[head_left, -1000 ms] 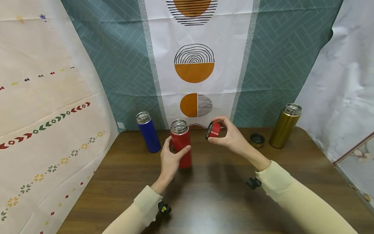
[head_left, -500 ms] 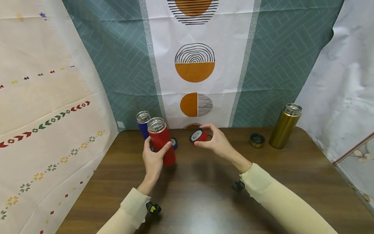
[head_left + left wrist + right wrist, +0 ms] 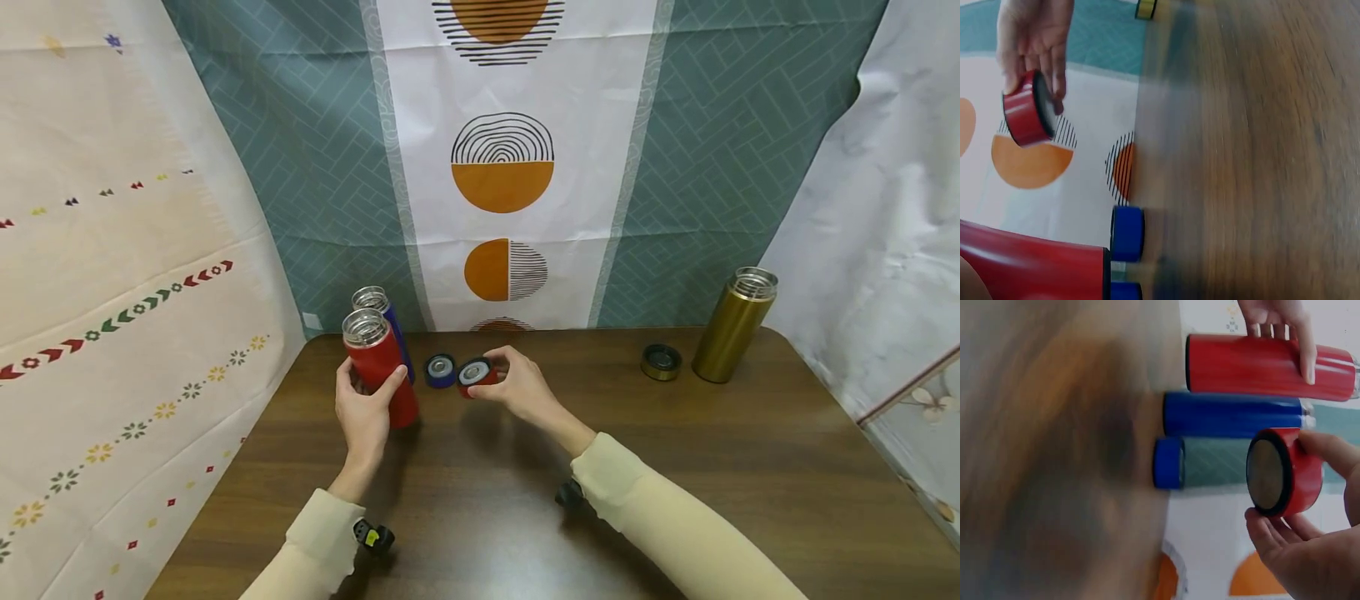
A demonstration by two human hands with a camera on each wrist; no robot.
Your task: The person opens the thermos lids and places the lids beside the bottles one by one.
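Note:
My left hand [image 3: 363,414] grips a red bottle [image 3: 377,363], thumb on one side and fingers round the other. The bottle has no lid on, its steel neck is bare, and its base appears slightly above the table. My right hand [image 3: 525,392] pinches a red lid [image 3: 1304,472] by its rim, off the table, its black-ringed inner side towards me. Behind the red bottle stands an uncapped blue bottle [image 3: 1235,415], partly hidden in the head view. Close to the red lid, a blue lid [image 3: 440,371] lies on the table with its inner side up.
An uncapped gold bottle [image 3: 733,329] stands at the back right of the wooden table [image 3: 570,517]. Its gold lid [image 3: 661,362] lies just to its left. A patterned cloth [image 3: 510,275] hangs behind the table's back edge.
Both hands have moved left, the left with the red bottle and the right with the red lid, which is also lower. The blue lid has come into sight; the blue bottle is now mostly covered.

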